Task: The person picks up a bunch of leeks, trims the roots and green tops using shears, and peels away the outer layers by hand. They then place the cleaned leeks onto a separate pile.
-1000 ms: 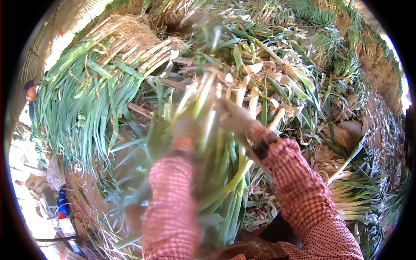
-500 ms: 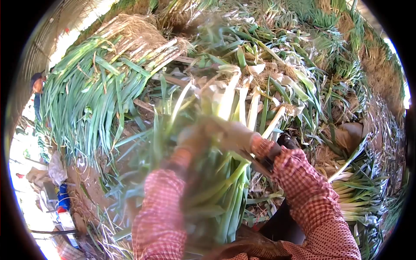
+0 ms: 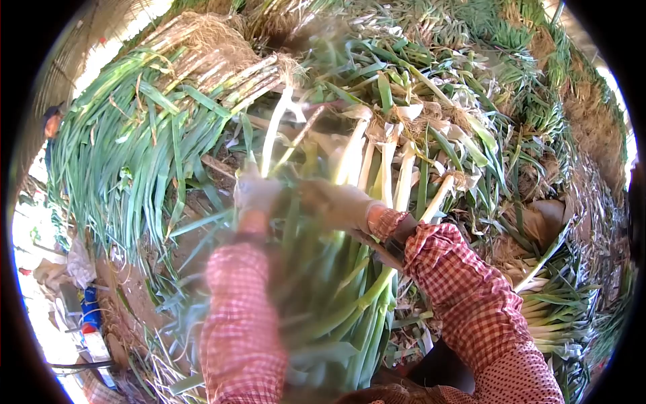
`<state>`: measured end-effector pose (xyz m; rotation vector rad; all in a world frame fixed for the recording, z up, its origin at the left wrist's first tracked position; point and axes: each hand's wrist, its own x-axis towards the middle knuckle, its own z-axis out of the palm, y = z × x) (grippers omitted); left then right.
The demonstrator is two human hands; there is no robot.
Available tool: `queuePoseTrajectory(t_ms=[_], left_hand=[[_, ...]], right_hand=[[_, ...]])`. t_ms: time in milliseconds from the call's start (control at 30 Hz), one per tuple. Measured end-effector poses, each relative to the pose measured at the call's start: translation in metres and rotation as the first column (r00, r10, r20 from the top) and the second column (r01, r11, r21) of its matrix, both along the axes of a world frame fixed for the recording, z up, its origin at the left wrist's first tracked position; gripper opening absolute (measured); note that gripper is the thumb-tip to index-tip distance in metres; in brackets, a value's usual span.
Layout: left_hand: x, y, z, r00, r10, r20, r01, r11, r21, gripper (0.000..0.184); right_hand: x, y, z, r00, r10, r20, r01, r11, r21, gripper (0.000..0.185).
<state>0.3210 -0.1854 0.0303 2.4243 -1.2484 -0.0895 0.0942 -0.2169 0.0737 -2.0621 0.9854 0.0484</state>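
Observation:
My left hand [image 3: 258,192], gloved and blurred, is closed round a leek [image 3: 272,135] whose pale stalk and roots point up and away from me. My right hand [image 3: 336,202], also gloved, reaches in just to the right of it. Motion smears its fingers, so I cannot tell whether they hold anything. A thin dark strip [image 3: 378,250] shows below my right wrist; its kind is unclear. Under and beyond my right hand lie several leeks with white stalks [image 3: 388,165], their green leaves [image 3: 367,316] running toward me.
A large heap of untrimmed leeks [image 3: 145,148] with brown roots lies at left. Leaf scraps [image 3: 417,74] cover the ground ahead. Bundled white-stalked leeks [image 3: 548,310] lie at right. A blue container [image 3: 91,306] stands far left. Part of another person [image 3: 51,128] shows at the left edge.
My hands have moved apart: the left has gone left with the leek upright in it. My right hand has shifted slightly left, uncovering more of the white stalks.

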Motion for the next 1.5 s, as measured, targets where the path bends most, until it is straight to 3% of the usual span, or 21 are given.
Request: queuePoseTrajectory(t_ms=[33, 67, 167, 300, 333, 433, 467, 500, 567, 633, 733, 867, 933, 1033, 1067, 1100, 1133, 1200, 1300, 1367, 1500], left_hand=[[0.004, -0.008, -0.006, 1.000, -0.006, 0.010, 0.006, 0.997, -0.071, 0.042], [0.000, -0.014, 0.011, 0.999, -0.006, -0.050, 0.009, 0.997, 0.072, 0.043], [0.012, -0.032, -0.012, 0.997, 0.063, -0.048, -0.061, 0.998, 0.025, 0.038], [0.024, -0.037, -0.034, 0.996, -0.087, -0.003, 0.086, 0.991, 0.103, 0.039], [0.023, -0.037, -0.031, 0.997, -0.074, -0.035, 0.078, 0.987, 0.139, 0.044], [0.034, -0.032, -0.062, 0.944, -0.045, -0.327, 0.088, 0.989, 0.116, 0.049], [0.009, -0.012, -0.029, 0.950, -0.095, -0.298, 0.125, 0.988, 0.085, 0.052], [0.004, -0.002, -0.027, 0.967, -0.095, -0.237, 0.120, 0.988, 0.093, 0.051], [-0.002, 0.020, -0.014, 0.953, 0.031, -0.300, -0.002, 0.996, 0.095, 0.051], [-0.005, 0.039, -0.008, 0.980, 0.021, -0.197, -0.010, 0.998, 0.057, 0.050], [-0.005, 0.049, -0.001, 0.973, 0.060, -0.221, -0.021, 0.984, 0.174, 0.051], [-0.009, 0.061, 0.008, 0.979, 0.060, -0.194, -0.009, 0.967, 0.254, 0.048], [-0.006, 0.069, 0.010, 0.989, 0.052, -0.141, -0.005, 0.949, 0.315, 0.046], [-0.001, 0.082, 0.008, 0.983, 0.003, -0.184, 0.047, 0.963, 0.265, 0.061], [0.001, 0.087, 0.007, 0.962, -0.053, -0.269, 0.084, 0.991, 0.104, 0.060], [0.001, 0.085, 0.006, 0.936, -0.043, -0.349, 0.065, 0.997, 0.052, 0.052], [-0.003, 0.082, 0.008, 0.904, -0.033, -0.427, 0.039, 0.999, 0.005, 0.045], [-0.012, 0.079, 0.010, 0.844, -0.099, -0.527, 0.039, 0.992, -0.123, 0.038], [0.009, 0.053, -0.057, 0.939, -0.082, -0.333, 0.037, 0.990, -0.139, 0.034], [-0.005, 0.057, -0.041, 0.918, -0.039, -0.395, 0.000, 0.995, -0.099, 0.043], [-0.009, 0.058, -0.029, 0.900, -0.035, -0.434, -0.012, 0.995, -0.104, 0.049]], right_hand=[[0.001, -0.009, -0.005, 1.000, -0.015, 0.010, 0.015, 1.000, 0.000, 0.076], [0.003, -0.017, -0.012, 0.999, -0.030, 0.021, 0.030, 1.000, 0.000, 0.076], [0.009, -0.040, -0.046, 0.986, -0.080, 0.148, 0.097, 0.990, -0.107, 0.068], [-0.006, -0.020, -0.033, 0.991, -0.010, 0.131, 0.018, 0.998, -0.060, 0.072], [-0.010, -0.007, -0.022, 0.994, 0.031, 0.109, -0.023, 0.997, -0.071, 0.076], [-0.024, 0.002, 0.011, 0.984, -0.170, 0.050, 0.160, 0.975, 0.157, 0.081], [-0.022, 0.008, 0.002, 0.974, -0.143, 0.178, 0.147, 0.989, -0.006, 0.079], [-0.030, 0.016, -0.007, 0.988, -0.097, 0.123, 0.089, 0.993, 0.072, 0.078], [-0.040, 0.046, 0.040, 1.000, 0.012, 0.017, -0.015, 0.974, 0.227, 0.076], [-0.048, 0.072, 0.035, 0.992, 0.117, 0.055, -0.124, 0.979, 0.159, 0.073], [-0.046, 0.096, 0.036, 0.981, 0.188, 0.044, -0.192, 0.975, 0.111, 0.065], [-0.035, 0.092, 0.049, 0.998, -0.047, -0.032, 0.050, 0.994, 0.094, 0.056], [-0.035, 0.096, 0.051, 1.000, 0.003, 0.003, -0.004, 0.992, 0.125, 0.057], [-0.040, 0.109, 0.058, 0.996, 0.083, -0.021, -0.080, 0.992, 0.095, 0.063], [-0.043, 0.110, 0.058, 0.998, 0.061, -0.002, -0.061, 0.994, 0.087, 0.065], [-0.044, 0.110, 0.058, 0.999, 0.044, 0.018, -0.045, 0.996, 0.079, 0.068], [-0.042, 0.107, 0.072, 0.999, -0.036, -0.011, 0.037, 0.973, 0.226, 0.073], [-0.048, 0.116, 0.068, 0.998, -0.008, 0.063, -0.005, 0.979, 0.203, 0.076], [-0.052, 0.125, 0.045, 0.998, 0.004, 0.069, -0.011, 0.995, 0.096, 0.081], [-0.048, 0.120, 0.041, 0.995, -0.085, 0.060, 0.080, 0.993, 0.089, 0.082], [-0.041, 0.128, 0.050, 0.999, 0.007, 0.052, -0.011, 0.996, 0.084, 0.075]])
